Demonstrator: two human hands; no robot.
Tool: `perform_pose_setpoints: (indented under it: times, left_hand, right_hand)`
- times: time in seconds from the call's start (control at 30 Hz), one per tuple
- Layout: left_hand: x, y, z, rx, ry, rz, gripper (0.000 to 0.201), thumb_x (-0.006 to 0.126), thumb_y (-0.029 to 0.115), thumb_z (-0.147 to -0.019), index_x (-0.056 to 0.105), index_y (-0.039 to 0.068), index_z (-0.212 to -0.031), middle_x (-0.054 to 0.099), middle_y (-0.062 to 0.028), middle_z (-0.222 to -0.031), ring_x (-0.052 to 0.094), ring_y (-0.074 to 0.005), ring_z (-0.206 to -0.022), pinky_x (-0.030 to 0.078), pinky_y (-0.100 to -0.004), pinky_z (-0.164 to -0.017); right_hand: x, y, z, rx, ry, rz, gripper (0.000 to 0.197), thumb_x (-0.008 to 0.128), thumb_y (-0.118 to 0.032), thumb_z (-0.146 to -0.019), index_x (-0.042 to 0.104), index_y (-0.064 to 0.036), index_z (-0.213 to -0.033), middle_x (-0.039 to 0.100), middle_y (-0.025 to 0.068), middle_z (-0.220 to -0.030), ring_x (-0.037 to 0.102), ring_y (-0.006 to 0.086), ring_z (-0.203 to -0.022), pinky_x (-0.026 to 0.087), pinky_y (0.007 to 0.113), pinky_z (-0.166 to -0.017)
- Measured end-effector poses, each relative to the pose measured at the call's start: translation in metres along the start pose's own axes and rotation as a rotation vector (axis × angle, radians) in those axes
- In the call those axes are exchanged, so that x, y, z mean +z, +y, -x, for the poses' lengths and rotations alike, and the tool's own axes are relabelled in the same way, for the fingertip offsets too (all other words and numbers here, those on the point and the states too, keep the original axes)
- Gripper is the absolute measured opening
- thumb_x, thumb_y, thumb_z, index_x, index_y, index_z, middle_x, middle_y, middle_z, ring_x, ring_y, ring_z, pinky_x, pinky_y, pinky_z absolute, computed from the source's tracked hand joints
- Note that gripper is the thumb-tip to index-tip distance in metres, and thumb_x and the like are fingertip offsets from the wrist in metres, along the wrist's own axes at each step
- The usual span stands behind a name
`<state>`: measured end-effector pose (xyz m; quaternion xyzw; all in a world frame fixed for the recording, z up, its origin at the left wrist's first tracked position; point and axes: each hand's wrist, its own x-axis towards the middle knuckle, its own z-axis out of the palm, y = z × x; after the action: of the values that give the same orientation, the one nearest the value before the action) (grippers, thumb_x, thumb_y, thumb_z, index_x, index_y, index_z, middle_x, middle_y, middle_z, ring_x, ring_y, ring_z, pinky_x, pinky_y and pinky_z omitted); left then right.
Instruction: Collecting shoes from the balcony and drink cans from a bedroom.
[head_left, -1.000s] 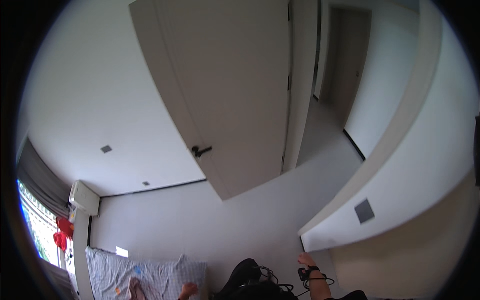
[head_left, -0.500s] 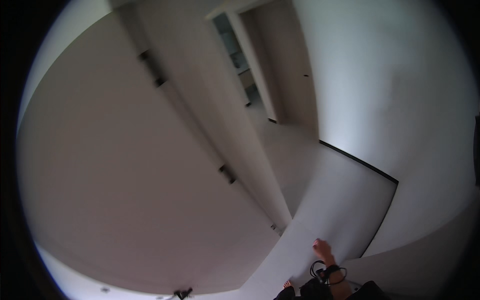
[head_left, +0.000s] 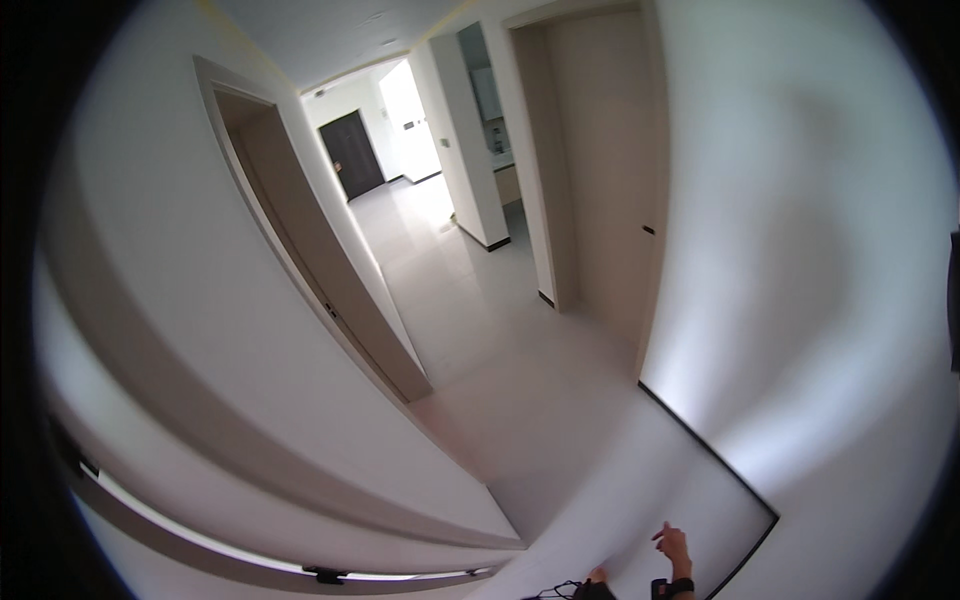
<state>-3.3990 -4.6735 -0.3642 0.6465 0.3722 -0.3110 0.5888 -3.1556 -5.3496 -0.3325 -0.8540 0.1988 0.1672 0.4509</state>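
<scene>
My right hand is low in the picture, right of centre. Its fingers are apart and hold nothing, and a black band circles the wrist. Beneath the hand is the pale floor. Left of it, at the bottom edge, a small patch of bare skin, seemingly a foot, shows beside dark clothing and a thin black cord. My left hand is out of sight. A door edge with black hinges curves along the lower left, light showing through the gap.
A hallway runs ahead to a dark door. A beige door with a dark handle stands on the right, another doorway on the left. Beyond an opening is a counter. A white wall with dark skirting borders the right.
The view has swung so the large door surface has slid down and left, and the hallway has come into sight. My right hand has gone lower, its fingers now more spread.
</scene>
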Motion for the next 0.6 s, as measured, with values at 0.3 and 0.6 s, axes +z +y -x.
perform_pose_setpoints:
  times: [0.3, 0.6]
  left_hand:
    - [0.131, 0.18, -0.108, -0.208, 0.05, 0.084, 0.02, 0.063, 0.012, -0.087, 0.066, 0.003, -0.105, 0.067, -0.0084, -0.072, 0.067, -0.0187, -0.072, 0.056, -0.0336, -0.065]
    - [0.176, 0.43, -0.373, 0.241, 0.084, -0.384, 0.022, 0.059, 0.018, -0.088, 0.067, 0.003, -0.102, 0.069, -0.0116, -0.071, 0.069, -0.0201, -0.068, 0.057, -0.0344, -0.069]
  right_hand:
    - [-0.021, -0.02, -0.406, -0.511, -0.278, 0.471, 0.032, 0.049, -0.027, -0.095, 0.073, -0.0063, -0.097, 0.07, 0.0051, -0.068, 0.067, 0.0184, -0.059, 0.056, 0.033, -0.062]
    - [-0.106, -0.243, -0.543, 0.091, -0.568, -0.647, 0.027, 0.06, -0.027, -0.087, 0.066, -0.0041, -0.101, 0.069, 0.0102, -0.094, 0.066, 0.0197, -0.087, 0.05, 0.03, -0.076]
